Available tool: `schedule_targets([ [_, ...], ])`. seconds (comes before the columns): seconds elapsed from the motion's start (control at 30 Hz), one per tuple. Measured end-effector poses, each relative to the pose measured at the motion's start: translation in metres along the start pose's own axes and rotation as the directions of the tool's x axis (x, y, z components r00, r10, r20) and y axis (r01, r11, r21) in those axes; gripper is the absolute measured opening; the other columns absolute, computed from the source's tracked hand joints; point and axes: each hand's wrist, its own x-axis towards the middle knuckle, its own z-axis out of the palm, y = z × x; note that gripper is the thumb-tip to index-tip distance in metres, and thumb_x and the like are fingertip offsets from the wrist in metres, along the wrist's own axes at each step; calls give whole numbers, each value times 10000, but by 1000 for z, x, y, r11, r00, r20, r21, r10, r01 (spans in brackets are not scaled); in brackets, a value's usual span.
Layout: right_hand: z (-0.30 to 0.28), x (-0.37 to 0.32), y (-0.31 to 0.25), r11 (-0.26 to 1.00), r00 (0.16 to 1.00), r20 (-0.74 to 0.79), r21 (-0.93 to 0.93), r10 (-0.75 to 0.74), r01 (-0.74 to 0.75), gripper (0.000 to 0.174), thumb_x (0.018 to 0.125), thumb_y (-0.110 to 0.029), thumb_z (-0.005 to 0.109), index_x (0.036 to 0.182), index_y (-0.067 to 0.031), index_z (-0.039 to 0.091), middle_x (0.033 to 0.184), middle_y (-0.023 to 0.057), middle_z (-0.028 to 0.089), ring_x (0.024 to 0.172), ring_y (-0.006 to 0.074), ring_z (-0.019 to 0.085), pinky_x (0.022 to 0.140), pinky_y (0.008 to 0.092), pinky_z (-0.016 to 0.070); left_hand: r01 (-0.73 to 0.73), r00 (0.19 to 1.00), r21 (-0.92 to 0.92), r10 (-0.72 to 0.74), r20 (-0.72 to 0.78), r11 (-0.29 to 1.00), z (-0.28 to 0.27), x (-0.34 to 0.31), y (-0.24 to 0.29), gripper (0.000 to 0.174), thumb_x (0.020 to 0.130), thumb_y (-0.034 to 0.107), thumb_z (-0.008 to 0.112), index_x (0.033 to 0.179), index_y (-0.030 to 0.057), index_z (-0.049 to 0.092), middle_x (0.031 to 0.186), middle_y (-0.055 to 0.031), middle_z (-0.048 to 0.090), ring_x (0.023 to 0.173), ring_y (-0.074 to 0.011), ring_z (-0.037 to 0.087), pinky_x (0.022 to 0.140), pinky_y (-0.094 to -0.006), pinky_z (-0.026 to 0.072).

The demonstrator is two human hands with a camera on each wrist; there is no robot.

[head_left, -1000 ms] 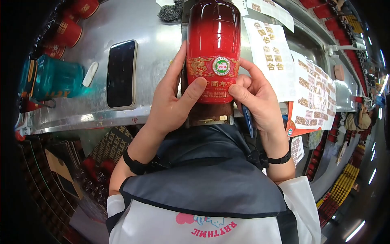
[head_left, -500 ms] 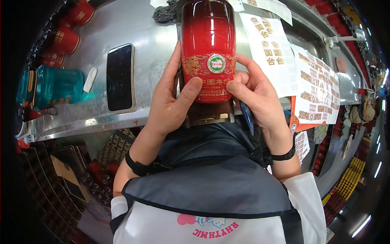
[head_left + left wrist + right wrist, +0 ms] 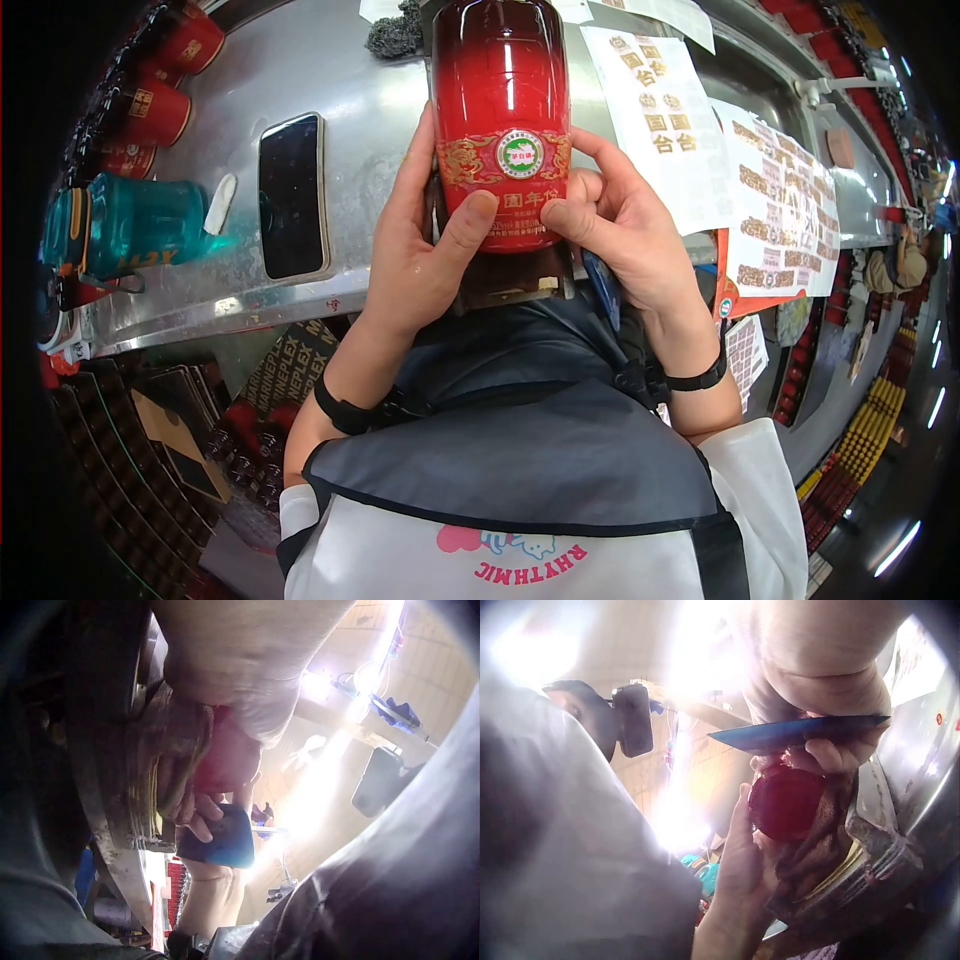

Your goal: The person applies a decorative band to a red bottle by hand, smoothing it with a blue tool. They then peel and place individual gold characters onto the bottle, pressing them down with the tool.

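Note:
A glossy red bottle, dark at its far end, lies with its base toward the person. A gold-patterned band, a round green-and-white emblem and gold characters run round its lower part. My left hand grips its left side, thumb over the lettering. On the other side my right hand holds the bottle, thumb pressing the lower right of the label. A thin flat blue scraper is held in the right hand's curled fingers, showing broad in the left wrist view. Beneath the bottle is a brown padded rest.
A phone, a white stick-like piece and a teal jug are on the metal table to the left. Several red containers stand behind them. Sheets of gold decals lie at right, and a dark scouring pad is at the back.
The bottle and both hands have shifted slightly left in the head view, as has much of the scene. The left thumb now covers more of the first gold character. Both holds remain.

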Motion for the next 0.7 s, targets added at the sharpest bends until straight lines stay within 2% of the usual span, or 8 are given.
schedule_targets([
  [0.7,1,-1,-3,1000,1000,-5,5,29,-29,704,881,-83,793,1472,11,422,754,-59,576,725,22,549,741,189,441,30,1000,-45,-30,7,999,-1,-1,0,814,1007,229,645,1592,-38,147,1532,-176,416,1370,-220,450,1141,-348,363],
])
